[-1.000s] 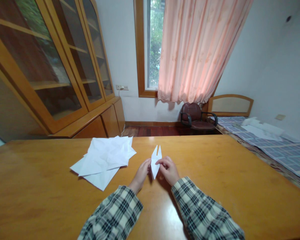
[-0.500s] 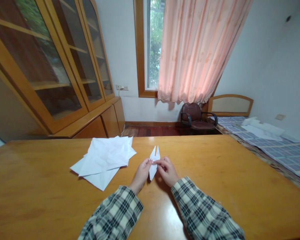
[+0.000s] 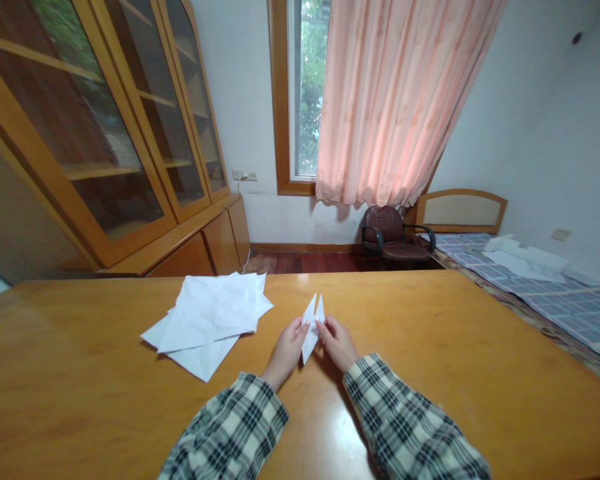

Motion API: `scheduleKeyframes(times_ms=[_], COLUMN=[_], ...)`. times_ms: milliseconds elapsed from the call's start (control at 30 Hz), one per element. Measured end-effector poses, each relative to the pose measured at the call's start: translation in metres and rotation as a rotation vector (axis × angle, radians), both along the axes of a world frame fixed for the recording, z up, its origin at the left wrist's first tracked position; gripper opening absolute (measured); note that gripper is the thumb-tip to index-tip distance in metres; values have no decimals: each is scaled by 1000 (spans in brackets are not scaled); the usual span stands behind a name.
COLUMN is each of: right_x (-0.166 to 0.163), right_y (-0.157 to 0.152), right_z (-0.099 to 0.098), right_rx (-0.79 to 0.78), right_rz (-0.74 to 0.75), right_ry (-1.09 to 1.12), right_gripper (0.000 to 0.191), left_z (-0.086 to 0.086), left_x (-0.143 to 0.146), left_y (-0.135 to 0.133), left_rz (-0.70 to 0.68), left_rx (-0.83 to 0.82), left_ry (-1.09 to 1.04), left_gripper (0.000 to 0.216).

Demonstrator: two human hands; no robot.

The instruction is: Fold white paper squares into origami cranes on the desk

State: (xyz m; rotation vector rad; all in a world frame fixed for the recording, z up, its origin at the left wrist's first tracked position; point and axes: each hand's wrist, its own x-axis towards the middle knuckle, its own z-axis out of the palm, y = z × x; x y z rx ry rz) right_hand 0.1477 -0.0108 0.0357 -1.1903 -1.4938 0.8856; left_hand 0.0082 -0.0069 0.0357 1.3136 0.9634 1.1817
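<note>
A small white folded paper shape, narrow with two pointed tips facing away from me, is held just above the wooden table. My left hand pinches its left side with the fingertips closed. My right hand pinches its right side the same way. Both wrists come out of black-and-white plaid sleeves at the bottom of the view. The lower point of the paper hangs between my two hands.
A loose pile of crumpled white paper sheets lies on the table to the left of my hands. Beyond the table stand a glass-fronted wooden cabinet, a dark office chair, a pink curtain and a bed.
My fingertips have come closer together on the folded paper, and the right hand has shifted slightly left. The paper's two tips have tilted a little.
</note>
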Motion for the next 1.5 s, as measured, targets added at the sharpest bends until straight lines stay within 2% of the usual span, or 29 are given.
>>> scheduleKeyframes(times_ms=[233,600,833,1133,1500], right_x=[0,-1,-1,-2,-2], right_y=[0,2,0,0,1], right_z=[0,-2,1,-1,-2], right_rx=[40,141,134,24,84], right_rz=[34,-38,-30,38,39], right_ry=[-34,-79,-63,121,24], right_gripper=[36,31,32,36,31], left_z=[-2,-2,-3,-6,-4], left_x=[-1,0,-1,-3,-2], left_y=[0,0,2,2,1], left_rz=[0,-6,2,35,-15], left_rx=[32,6,-4,10,-15], left_ry=[20,31,21,71,10], left_gripper=[40,40,41,40,38])
